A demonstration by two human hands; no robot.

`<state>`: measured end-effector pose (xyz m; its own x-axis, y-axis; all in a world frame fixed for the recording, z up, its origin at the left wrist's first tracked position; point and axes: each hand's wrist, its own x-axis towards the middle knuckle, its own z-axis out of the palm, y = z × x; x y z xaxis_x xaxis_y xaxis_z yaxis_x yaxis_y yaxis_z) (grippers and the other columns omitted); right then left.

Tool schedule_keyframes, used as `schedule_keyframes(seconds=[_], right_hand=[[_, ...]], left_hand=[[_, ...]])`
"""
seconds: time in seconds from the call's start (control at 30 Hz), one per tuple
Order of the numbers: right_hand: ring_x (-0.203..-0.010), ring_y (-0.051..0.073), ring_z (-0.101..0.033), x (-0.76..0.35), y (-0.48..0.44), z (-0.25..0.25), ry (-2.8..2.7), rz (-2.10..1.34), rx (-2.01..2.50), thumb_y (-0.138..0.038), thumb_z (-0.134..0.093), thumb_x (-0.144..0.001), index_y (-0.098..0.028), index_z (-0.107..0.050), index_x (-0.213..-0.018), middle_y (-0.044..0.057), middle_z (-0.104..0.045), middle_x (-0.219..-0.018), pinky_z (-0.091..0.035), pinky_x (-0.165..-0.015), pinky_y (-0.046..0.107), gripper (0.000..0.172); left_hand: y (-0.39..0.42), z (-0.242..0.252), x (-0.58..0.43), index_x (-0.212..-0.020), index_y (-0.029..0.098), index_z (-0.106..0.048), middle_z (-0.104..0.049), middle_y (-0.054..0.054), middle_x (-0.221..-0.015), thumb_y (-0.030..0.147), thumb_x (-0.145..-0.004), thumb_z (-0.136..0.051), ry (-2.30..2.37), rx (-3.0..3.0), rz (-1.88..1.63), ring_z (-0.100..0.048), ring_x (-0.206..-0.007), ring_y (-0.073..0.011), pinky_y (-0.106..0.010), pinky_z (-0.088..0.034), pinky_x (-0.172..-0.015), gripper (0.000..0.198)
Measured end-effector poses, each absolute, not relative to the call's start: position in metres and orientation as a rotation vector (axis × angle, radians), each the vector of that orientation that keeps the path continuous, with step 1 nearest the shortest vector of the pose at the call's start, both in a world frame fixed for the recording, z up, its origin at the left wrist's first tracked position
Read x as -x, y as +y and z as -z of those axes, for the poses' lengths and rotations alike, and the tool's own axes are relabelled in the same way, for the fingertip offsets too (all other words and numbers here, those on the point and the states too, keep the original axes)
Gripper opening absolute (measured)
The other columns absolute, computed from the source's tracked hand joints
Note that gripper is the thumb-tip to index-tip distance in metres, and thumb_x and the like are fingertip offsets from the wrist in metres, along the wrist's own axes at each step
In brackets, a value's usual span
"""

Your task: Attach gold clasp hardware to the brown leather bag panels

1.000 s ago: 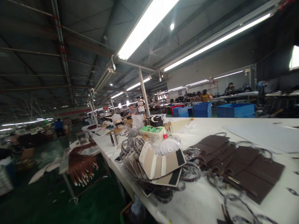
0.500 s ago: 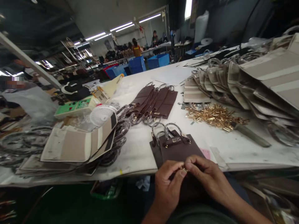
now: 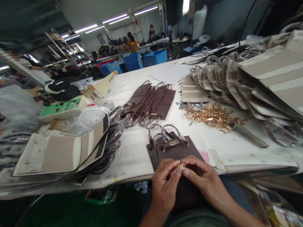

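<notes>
My left hand (image 3: 164,186) and my right hand (image 3: 201,178) meet at the table's near edge, both pinched on a small gold metal clasp (image 3: 181,166). Under them lies a dark brown leather bag panel (image 3: 175,151) with clear ring handles (image 3: 163,130) and a strap with gold fittings. A heap of loose gold clasps (image 3: 210,115) lies to the right of it on the white table (image 3: 137,151).
A fanned row of brown panels (image 3: 151,101) lies farther back. Beige and white panels are stacked at left (image 3: 54,153) and at right (image 3: 272,75). A white fan (image 3: 91,116), a green control box (image 3: 62,107) and blue bins (image 3: 133,61) stand beyond. People work in the background.
The view swung from the hall and ceiling down to the table. Since half a second ago my hands lifted the gold clasp slightly above the brown panel.
</notes>
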<state>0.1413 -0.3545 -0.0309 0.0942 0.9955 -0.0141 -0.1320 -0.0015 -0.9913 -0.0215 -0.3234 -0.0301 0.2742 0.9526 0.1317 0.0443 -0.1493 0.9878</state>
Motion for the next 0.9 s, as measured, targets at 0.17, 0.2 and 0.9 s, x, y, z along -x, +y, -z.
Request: schedule_keyframes(seconds=[0.17, 0.2, 0.9], right_hand=[[-0.106, 0.024, -0.066, -0.15, -0.342, 0.036, -1.13, -1.101, 1.311, -0.047, -0.07, -0.094, -0.027, -0.074, -0.096, 0.005, -0.073, -0.109, -0.05, -0.096, 0.035, 0.021], [-0.113, 0.026, -0.065, -0.153, -0.337, 0.037, -1.152, -1.051, 1.369, -0.049, -0.07, -0.092, -0.026, -0.074, -0.093, 0.006, -0.072, -0.117, -0.048, -0.101, 0.038, 0.023], [-0.121, 0.028, -0.066, -0.145, -0.274, 0.014, -1.182, -1.393, 0.826, -0.047, -0.076, -0.09, -0.023, -0.074, -0.1, 0.009, -0.072, -0.131, -0.047, -0.109, 0.045, 0.025]], left_hand=[[-0.306, 0.032, 0.034, -0.129, 0.031, -0.069, -0.066, -0.007, -0.126, 0.031, -0.097, -0.066, 1.16, -1.695, -1.061, -0.064, -0.114, -0.0229, -0.033, -0.056, -0.091, 0.032], [-0.301, 0.035, 0.037, -0.132, 0.031, -0.067, -0.064, -0.008, -0.131, 0.031, -0.095, -0.067, 1.241, -1.732, -1.074, -0.062, -0.117, -0.0241, -0.035, -0.055, -0.092, 0.037], [-0.243, 0.04, 0.018, -0.112, 0.016, -0.075, -0.077, -0.01, -0.107, 0.036, -0.07, -0.091, 1.128, -0.989, -0.976, -0.07, -0.103, -0.0287, -0.036, -0.053, -0.09, 0.049]])
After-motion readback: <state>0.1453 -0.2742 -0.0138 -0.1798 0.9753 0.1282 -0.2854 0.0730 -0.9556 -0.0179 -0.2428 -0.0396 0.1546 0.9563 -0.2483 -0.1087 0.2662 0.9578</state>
